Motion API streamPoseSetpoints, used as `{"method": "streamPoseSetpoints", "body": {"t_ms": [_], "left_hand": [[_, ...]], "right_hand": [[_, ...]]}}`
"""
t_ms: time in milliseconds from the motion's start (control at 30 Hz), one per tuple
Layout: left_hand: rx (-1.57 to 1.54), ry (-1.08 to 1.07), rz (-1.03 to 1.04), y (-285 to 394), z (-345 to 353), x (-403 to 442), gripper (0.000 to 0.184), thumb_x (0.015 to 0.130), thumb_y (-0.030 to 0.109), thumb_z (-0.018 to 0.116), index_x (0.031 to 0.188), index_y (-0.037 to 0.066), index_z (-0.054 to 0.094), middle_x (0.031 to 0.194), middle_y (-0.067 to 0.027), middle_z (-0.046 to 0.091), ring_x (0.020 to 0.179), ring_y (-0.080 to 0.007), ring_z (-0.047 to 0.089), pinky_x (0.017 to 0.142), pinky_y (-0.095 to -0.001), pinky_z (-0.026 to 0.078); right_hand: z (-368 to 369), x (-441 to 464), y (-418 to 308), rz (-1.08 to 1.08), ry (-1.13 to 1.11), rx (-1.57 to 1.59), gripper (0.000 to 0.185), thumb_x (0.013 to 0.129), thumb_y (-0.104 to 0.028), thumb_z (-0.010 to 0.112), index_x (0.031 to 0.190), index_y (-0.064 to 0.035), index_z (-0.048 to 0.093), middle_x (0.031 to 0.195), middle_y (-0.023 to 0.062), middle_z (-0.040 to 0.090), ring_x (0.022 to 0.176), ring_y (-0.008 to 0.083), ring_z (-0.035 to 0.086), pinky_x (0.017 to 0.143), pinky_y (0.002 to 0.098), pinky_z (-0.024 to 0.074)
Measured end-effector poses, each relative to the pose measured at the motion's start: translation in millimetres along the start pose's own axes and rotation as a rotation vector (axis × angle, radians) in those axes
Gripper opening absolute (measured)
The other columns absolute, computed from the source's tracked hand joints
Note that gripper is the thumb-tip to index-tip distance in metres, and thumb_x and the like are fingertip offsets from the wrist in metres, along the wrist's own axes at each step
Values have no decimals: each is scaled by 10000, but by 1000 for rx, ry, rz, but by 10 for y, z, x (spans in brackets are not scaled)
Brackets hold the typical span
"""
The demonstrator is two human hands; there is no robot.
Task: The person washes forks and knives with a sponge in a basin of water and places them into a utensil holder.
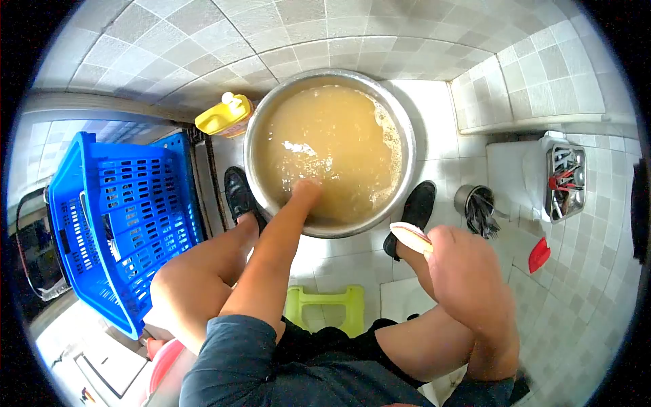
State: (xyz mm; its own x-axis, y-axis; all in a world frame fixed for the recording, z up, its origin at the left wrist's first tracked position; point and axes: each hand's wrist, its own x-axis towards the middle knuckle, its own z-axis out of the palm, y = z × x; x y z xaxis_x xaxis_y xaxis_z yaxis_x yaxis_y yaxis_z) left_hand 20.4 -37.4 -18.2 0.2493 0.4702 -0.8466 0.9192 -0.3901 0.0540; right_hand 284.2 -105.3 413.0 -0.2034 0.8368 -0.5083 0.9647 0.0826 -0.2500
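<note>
Tiled floor [332,261] bears an upper-centre basin [332,233]; murky water [339,139] hides the left hand's [307,190] fingers. Right hand's [466,264] fingers clamp a pale piece [408,235]; wetness could loosen it.

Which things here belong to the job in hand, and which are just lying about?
In the job, seemingly:
metal basin of cloudy liquid, left hand dipped in
pale pad in right hand

Lying about, apparently:
blue basket
yellow bottle
metal pot
red item
</note>
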Motion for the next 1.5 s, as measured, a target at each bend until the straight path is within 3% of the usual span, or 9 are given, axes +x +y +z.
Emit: {"method": "streamPoseSetpoints", "body": {"t_ms": [167,400,467,567,633,767,1000,1400,1500], "left_hand": [[-413,206,-117,245,359,229,487,937,471,498,1298,170,623,1355,-130,598,1251,-318,567,1047,-502,425],[-110,80,31,91,-199,94,494,907,453,565,1314,176,603,1351,-146,596,1200,-311,604,1039,-514,437],[-443,399,-179,-124,-278,114,333,888,294,548,1086,84,714,1148,-167,690,1076,-345,656,932,-489,507],[-326,657,-219,-422,-233,415,295,884,268,560,1066,104,723,1104,-171,700,1038,-334,671,922,-463,520],[-528,193,-265,-493,-816,129,292,916,171,526,1137,89,699,1312,-185,598,1120,-319,646,944,-427,515],[33,705,-142,-652,-571,582,303,895,190,572,1175,124,668,1397,-164,509,1125,-314,625,904,-412,543],[-189,757,-161,-495,-1208,675,285,937,158,496,1139,101,687,1445,-148,425,1216,-388,538,939,-500,523],[-126,276,-57,-3,-1064,928,429,963,278,484,1343,96,565,1471,-148,473,1246,-307,555,989,-472,480],[-130,511,-3,299,-503,861,437,970,276,470,1357,85,545,1441,-163,496,1257,-318,540,1016,-493,447]], "right_hand": [[48,53,-18,-51,69,22,126,859,-111,615,886,-4,556,803,197,604,728,410,591,631,498,463],[45,104,46,-63,31,47,117,867,-109,598,912,-11,554,834,189,588,767,403,580,672,490,455],[32,96,50,-42,8,66,118,870,-109,593,924,-14,550,847,186,584,783,402,575,686,492,450],[29,101,68,-13,-46,56,124,873,-105,584,946,-15,542,867,189,581,802,407,570,697,500,441],[24,128,80,0,-63,51,128,871,-105,584,952,-14,542,867,190,583,806,404,568,691,493,440],[10,151,98,21,-98,38,137,871,-118,583,958,-19,545,867,185,582,802,397,565,694,492,438],[-29,187,111,81,-205,-36,151,859,-123,591,970,-32,547,887,162,578,834,366,574,727,467,435],[-15,142,107,66,-159,-33,165,853,-128,602,977,-34,546,893,156,593,833,367,581,739,470,445],[-36,111,79,66,-126,-6,154,866,-128,595,981,-38,547,892,158,596,821,371,579,725,476,444]]}}
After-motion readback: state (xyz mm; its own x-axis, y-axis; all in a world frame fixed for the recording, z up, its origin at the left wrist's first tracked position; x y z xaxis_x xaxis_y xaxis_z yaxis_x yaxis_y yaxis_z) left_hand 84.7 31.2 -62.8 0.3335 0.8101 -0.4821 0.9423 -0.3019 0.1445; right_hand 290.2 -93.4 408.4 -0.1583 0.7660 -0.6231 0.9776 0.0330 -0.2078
